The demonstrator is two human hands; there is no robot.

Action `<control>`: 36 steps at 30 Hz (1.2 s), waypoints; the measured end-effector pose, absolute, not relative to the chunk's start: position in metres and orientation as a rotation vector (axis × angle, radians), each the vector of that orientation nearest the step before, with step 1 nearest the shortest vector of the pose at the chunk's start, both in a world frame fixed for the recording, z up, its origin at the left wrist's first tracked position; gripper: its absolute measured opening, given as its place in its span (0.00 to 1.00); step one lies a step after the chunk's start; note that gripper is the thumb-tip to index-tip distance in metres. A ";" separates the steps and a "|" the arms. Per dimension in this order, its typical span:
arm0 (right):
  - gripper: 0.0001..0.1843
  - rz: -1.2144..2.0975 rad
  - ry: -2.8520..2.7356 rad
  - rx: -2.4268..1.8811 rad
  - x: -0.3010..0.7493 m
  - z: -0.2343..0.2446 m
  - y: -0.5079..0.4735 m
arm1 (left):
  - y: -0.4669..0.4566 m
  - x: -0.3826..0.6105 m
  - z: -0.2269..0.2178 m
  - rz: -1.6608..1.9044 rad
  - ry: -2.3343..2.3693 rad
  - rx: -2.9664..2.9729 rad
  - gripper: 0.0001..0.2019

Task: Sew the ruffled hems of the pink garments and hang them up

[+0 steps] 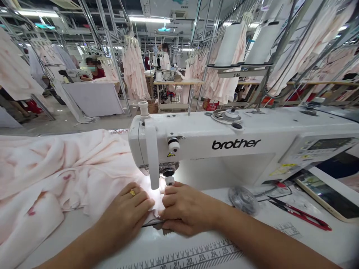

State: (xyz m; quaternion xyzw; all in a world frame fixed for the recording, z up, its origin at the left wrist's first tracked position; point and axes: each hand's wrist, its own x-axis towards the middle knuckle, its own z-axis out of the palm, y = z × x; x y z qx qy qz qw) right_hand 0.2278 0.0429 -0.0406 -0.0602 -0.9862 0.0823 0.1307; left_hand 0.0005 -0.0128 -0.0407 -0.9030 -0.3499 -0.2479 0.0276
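Pale pink fabric with darker pink marks (81,175) lies in loose folds on the left and runs under the needle area of a white Brother sewing machine (196,130). My left hand (130,209), a gold ring on one finger, presses on the fabric just left of the lit needle area, its fingers bent and close together. To the right of the needle, my right hand (186,209) has its fingers closed on the fabric's edge, close to the presser foot. The needle and the fabric under my fingertips are mostly hidden.
Right of my hands lie a clear round bobbin case (243,200), red-handled thread snips (303,215) and a phone (331,194). A printed ruler (196,257) runs along the table front. Thread cones (230,45) stand above the machine. Two people sit or stand farther back among hanging garments.
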 end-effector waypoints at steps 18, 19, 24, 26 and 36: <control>0.12 0.262 -2.878 -0.224 0.227 -0.038 0.042 | -0.013 0.006 -0.053 -0.638 -1.045 -2.707 0.13; 0.12 0.263 -2.880 -0.256 0.227 -0.037 0.042 | -0.012 0.006 -0.052 -0.625 -1.048 -2.693 0.14; 0.12 0.291 -2.881 -0.333 0.228 -0.036 0.041 | -0.006 0.004 -0.046 -0.577 -1.055 -2.691 0.14; 0.12 0.302 -2.878 -0.333 0.228 -0.036 0.041 | -0.006 0.002 -0.044 -0.598 -1.041 -2.720 0.13; 0.13 0.250 -2.873 -0.308 0.228 -0.037 0.043 | -0.009 -0.003 -0.046 -0.621 -0.823 -2.717 0.10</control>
